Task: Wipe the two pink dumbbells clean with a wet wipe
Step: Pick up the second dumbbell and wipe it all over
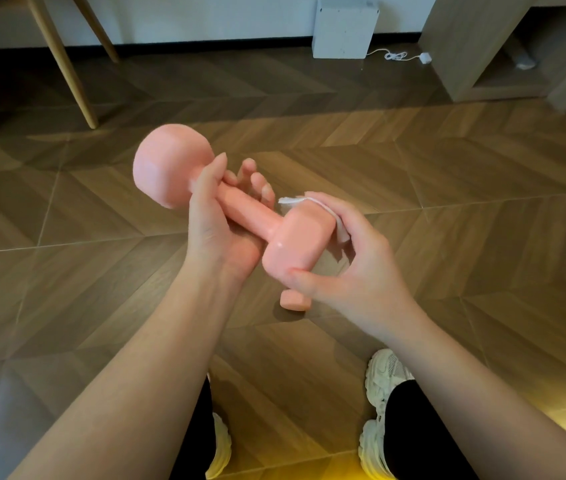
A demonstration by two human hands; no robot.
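We see the smooth pink dumbbell with rounded block ends (244,212) held in the air in front of the person, slanting from its far end at upper left down to its near end at lower right, above the brown herringbone wood floor (447,209). The left hand (213,233) cradles the handle from below, thumb lifted along the near side and fingers curling up behind the bar, so it grips the handle. The right hand (356,271) closes round the near end: its thumb presses on the lower edge of that block and its curled fingers pinch a white wet wipe (312,205) against the far side, the wipe's edge showing above the block. Just under the right wrist a small part of a second pink dumbbell (293,301) lies on the floor, mostly hidden by the hand. Nearer us are black trouser legs and chunky white sneakers (383,382). By the far wall stand a white box (342,29) with a white cable (395,56) beside it, pale wooden chair legs (63,64) at left and a light wood cabinet (475,46) at right.
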